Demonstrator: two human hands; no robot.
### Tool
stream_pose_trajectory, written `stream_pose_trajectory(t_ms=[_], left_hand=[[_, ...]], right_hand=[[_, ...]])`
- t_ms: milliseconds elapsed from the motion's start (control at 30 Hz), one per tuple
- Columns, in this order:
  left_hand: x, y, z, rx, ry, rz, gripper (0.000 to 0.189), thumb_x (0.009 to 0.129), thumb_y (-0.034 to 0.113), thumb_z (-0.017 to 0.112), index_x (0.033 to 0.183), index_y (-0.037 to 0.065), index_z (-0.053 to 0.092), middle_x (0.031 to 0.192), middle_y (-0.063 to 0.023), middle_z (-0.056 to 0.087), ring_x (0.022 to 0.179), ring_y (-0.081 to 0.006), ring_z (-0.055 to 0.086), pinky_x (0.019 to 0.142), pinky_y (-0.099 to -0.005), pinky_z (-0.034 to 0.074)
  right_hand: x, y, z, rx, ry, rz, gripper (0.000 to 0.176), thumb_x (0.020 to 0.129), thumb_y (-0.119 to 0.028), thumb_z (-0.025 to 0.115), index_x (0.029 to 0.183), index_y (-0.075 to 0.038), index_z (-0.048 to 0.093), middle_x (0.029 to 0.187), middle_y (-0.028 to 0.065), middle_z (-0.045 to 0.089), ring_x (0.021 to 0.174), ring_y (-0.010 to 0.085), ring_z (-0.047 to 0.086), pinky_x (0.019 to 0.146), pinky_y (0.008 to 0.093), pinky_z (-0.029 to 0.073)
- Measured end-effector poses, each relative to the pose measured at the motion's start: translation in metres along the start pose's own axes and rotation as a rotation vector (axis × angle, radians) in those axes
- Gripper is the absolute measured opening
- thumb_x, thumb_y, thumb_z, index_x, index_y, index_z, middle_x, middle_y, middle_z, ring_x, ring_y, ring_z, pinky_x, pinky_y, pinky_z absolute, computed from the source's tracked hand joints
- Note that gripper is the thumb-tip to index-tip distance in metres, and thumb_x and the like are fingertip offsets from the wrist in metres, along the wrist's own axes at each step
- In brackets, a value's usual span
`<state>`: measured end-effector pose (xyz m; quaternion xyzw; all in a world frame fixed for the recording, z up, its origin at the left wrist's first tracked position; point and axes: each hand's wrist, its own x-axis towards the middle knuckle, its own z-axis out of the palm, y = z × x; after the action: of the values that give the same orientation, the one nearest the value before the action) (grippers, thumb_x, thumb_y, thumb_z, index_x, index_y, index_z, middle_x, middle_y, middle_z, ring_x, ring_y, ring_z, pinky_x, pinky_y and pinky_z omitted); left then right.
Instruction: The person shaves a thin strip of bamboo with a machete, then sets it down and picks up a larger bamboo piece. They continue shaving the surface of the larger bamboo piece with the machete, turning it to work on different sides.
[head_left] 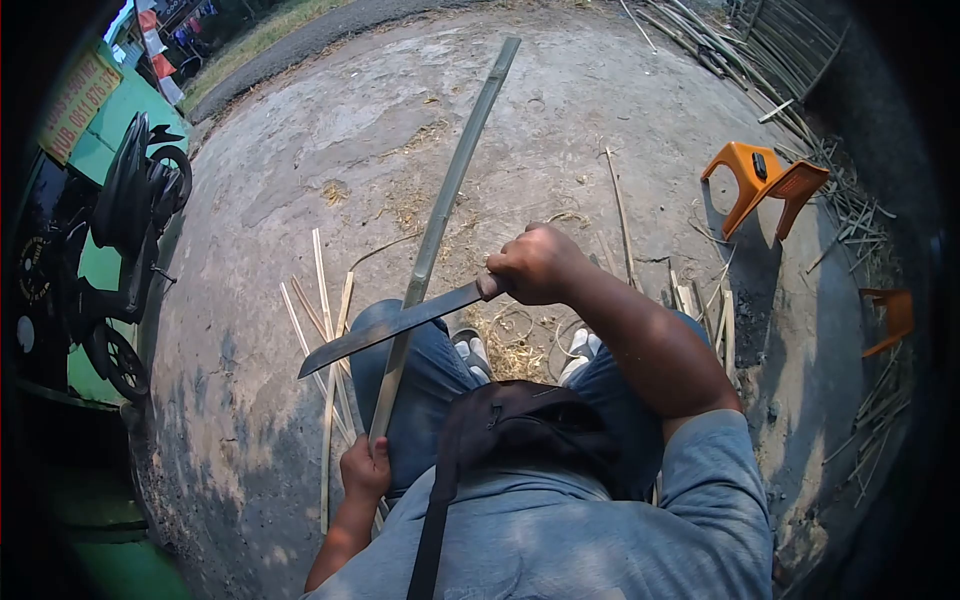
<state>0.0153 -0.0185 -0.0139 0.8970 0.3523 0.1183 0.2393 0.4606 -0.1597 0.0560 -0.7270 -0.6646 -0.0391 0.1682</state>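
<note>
A machete [395, 326] is in my right hand [540, 264], its fingers wrapped round the brown handle. The broad dark blade points left and crosses over a long bamboo strip [445, 200]. Down by my left thigh, my left hand [365, 468] grips the strip's near end. From there the strip slants up and away over the ground, its far end toward the top of the view. Thin pale bamboo slats [327, 430] lie beside my left leg, close to that hand. More cut slats [727, 335] are by my right leg.
An orange plastic chair [748, 185] with a small black object on its seat stands at the right. A motorcycle [135, 250] is parked at the left by a green wall. Bamboo poles [720, 55] lie at the back right. Shavings [520, 350] litter the concrete between my shoes.
</note>
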Motion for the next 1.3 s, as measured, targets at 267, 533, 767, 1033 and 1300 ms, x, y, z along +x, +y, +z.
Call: stream_pose_trajectory(t_ms=[267,533,767,1033,1300], left_hand=[[0.001,0.002,0.0,0.019,0.001,-0.009,0.064,0.104,0.06,0.049,0.081,0.001,0.058,0.068,-0.0284,0.059,0.073,-0.0548,0.062,0.06,-0.0563,0.047],[0.0,-0.003,0.003,0.001,-0.006,-0.037,0.065,0.104,0.061,0.048,0.08,0.001,0.056,0.068,-0.029,0.058,0.073,-0.0554,0.061,0.06,-0.0568,0.046],[-0.002,-0.002,-0.004,-0.016,-0.025,-0.058,0.064,0.104,0.06,0.049,0.079,0.001,0.054,0.066,-0.0283,0.056,0.07,-0.0549,0.06,0.058,-0.0562,0.044],[-0.004,-0.013,-0.001,-0.003,-0.028,-0.039,0.06,0.104,0.057,0.051,0.081,0.001,0.052,0.066,-0.0285,0.055,0.069,-0.0553,0.059,0.057,-0.0568,0.042],[-0.003,-0.007,-0.001,-0.029,-0.024,-0.009,0.061,0.104,0.057,0.05,0.08,0.001,0.052,0.066,-0.0285,0.055,0.07,-0.0552,0.06,0.058,-0.0568,0.044]], right_hand=[[0.009,-0.007,0.01,-0.046,0.004,-0.043,0.019,0.085,-0.03,0.071,0.077,-0.016,0.062,0.066,0.0064,0.065,0.069,0.0296,0.072,0.073,0.0429,0.052],[0.0,0.011,0.003,-0.014,0.025,0.039,0.018,0.085,-0.028,0.072,0.08,-0.015,0.061,0.067,0.0075,0.066,0.069,0.0325,0.07,0.073,0.0456,0.053],[-0.004,0.013,0.005,0.004,0.113,0.028,0.025,0.088,-0.031,0.071,0.076,-0.014,0.057,0.067,0.0082,0.065,0.07,0.0339,0.07,0.067,0.0481,0.054],[-0.005,0.044,0.012,0.007,0.154,0.253,0.02,0.09,-0.03,0.068,0.079,-0.014,0.065,0.07,0.0128,0.066,0.07,0.0378,0.069,0.063,0.0512,0.053],[-0.003,0.022,0.002,0.002,0.199,0.182,0.015,0.079,-0.022,0.073,0.077,-0.014,0.061,0.064,0.0107,0.062,0.064,0.0373,0.067,0.062,0.0511,0.054]])
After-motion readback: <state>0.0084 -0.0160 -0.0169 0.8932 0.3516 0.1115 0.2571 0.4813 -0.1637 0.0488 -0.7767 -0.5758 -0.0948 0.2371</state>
